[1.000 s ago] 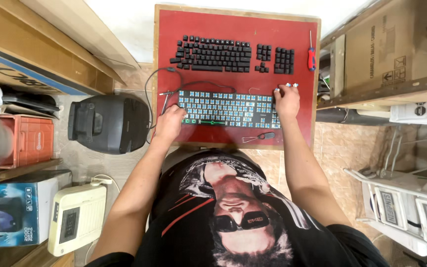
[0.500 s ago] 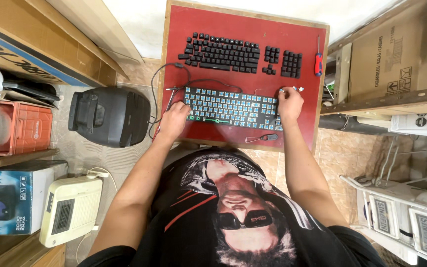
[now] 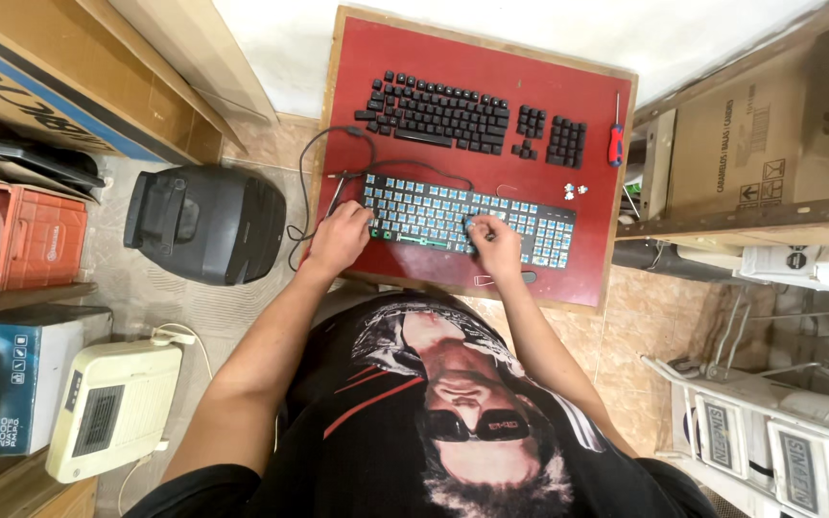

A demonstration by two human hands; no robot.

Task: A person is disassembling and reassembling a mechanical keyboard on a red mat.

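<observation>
Left hand (image 3: 338, 238): curled over the left end of the keyboard (image 3: 520, 213), gripping its edge.
Right hand (image 3: 494, 246): fingers bent down on the keyboard's middle; whether they pinch anything, cannot tell.
Beyond the hands: keycaps (image 3: 438, 111) laid out on the board (image 3: 472, 59).
Far right: screwdriver (image 3: 615, 134).

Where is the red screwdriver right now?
In the head view, the red screwdriver lies near the far right edge of the red board, just right of the black keycaps and beyond the stripped keyboard.
</observation>
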